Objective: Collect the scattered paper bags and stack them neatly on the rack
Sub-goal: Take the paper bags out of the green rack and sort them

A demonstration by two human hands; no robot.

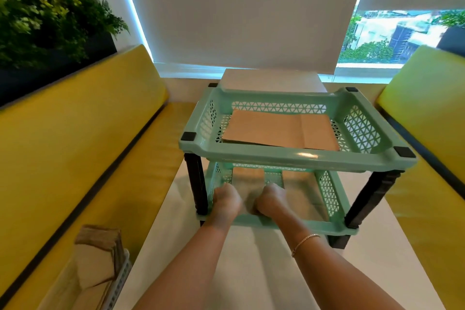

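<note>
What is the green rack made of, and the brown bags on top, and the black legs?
The green rack looks like glossy moulded plastic: it shines and has neat triangle holes. The brown bags look like matte kraft paper, flat with a crease. The black legs look dark and dull, probably plastic, though that is hard to tell.

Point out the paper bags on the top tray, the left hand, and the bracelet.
Paper bags (279,131): head view, middle of the top sheet.
Left hand (226,200): head view, back of hand.
Bracelet (303,243): head view, chain on right wrist.

Fingers of both hands hidden inside rack's lower tray (264,220), bags lower-left (100,254) blurred
</note>
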